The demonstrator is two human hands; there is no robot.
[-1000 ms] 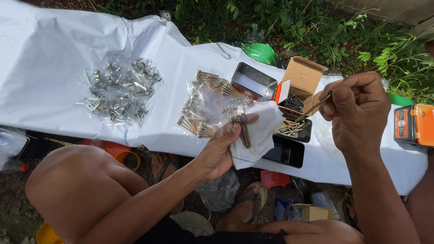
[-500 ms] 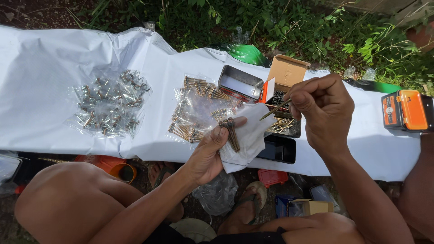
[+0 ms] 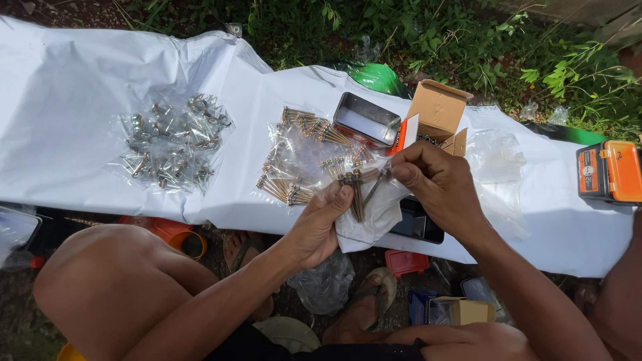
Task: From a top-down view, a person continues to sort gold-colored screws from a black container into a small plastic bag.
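Note:
My left hand [image 3: 319,224] holds a small clear plastic bag [image 3: 370,215] with several long screws [image 3: 355,190] standing in its mouth. My right hand [image 3: 438,184] pinches a screw at the bag's opening, its fingertips touching the bag's top edge. Both hands hover over the near edge of a white plastic sheet [image 3: 80,80]. Just behind them lies a heap of small bags filled with brass-coloured screws [image 3: 297,160].
A pile of bagged silver screws [image 3: 170,144] lies at the left. An open metal tin [image 3: 366,120], an open cardboard box [image 3: 438,113], a dark phone [image 3: 418,227] and an orange case [image 3: 612,172] sit on the sheet. My bare knee [image 3: 114,274] is below.
My right hand came down from above the cardboard box to the bag's mouth. The view shifted slightly; my left hand kept holding the bag.

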